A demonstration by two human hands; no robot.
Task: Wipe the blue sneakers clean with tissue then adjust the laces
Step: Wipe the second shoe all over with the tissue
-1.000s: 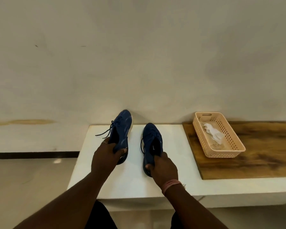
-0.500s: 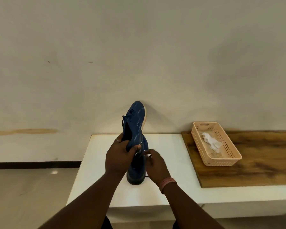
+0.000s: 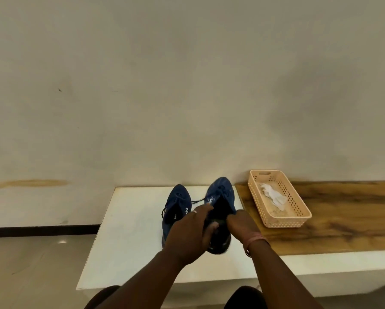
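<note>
Both hands grip the right-hand sneaker (image 3: pixel 220 197) at its heel, left hand (image 3: pixel 188 233) and right hand (image 3: pixel 240 224) curled round it, probably to steady it. The other sneaker (image 3: pixel 176 204) sits just left on the counter (image 3: pixel 131 230), tissue (image 3: pixel 273 195) waits in the basket (image 3: pixel 298 210) at mid right.

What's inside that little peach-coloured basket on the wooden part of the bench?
Inside the basket lies crumpled white tissue on its floor, towards the far end. The near end looks bare, though the front wall hides the floor closest to the person. Neither hand is near it.
</note>
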